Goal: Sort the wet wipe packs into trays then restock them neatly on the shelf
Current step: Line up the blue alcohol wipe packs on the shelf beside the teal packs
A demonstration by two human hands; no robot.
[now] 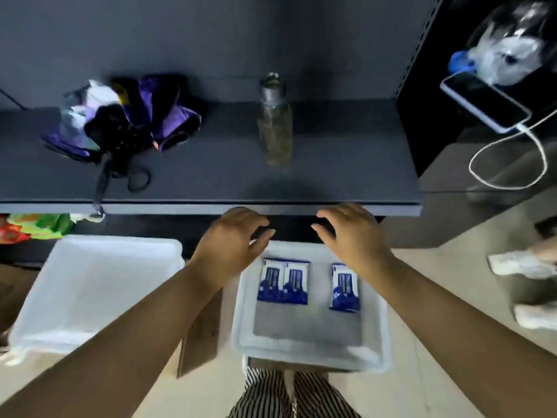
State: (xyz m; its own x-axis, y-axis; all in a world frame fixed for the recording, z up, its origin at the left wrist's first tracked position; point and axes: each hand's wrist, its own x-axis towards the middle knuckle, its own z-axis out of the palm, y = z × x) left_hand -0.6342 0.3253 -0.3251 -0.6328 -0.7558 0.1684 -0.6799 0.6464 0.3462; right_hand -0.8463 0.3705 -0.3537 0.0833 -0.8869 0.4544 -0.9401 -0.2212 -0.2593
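1. Two bare hands reach forward over the far edge of the clear tray point(241, 342), palms down: the left hand point(232, 239) and the right hand point(351, 233) both have loose, spread fingers holding nothing.
2. Three blue wet wipe packs point(283, 285) lie flat near the tray's far edge, two touching on the left, one apart on the right.
3. A second white tray point(90, 285) sits to the left, blurred.
4. The dark shelf point(211, 170) carries a folded umbrella point(126, 119) and a glass bottle point(275, 122).
5. The pack print is too blurred to read.
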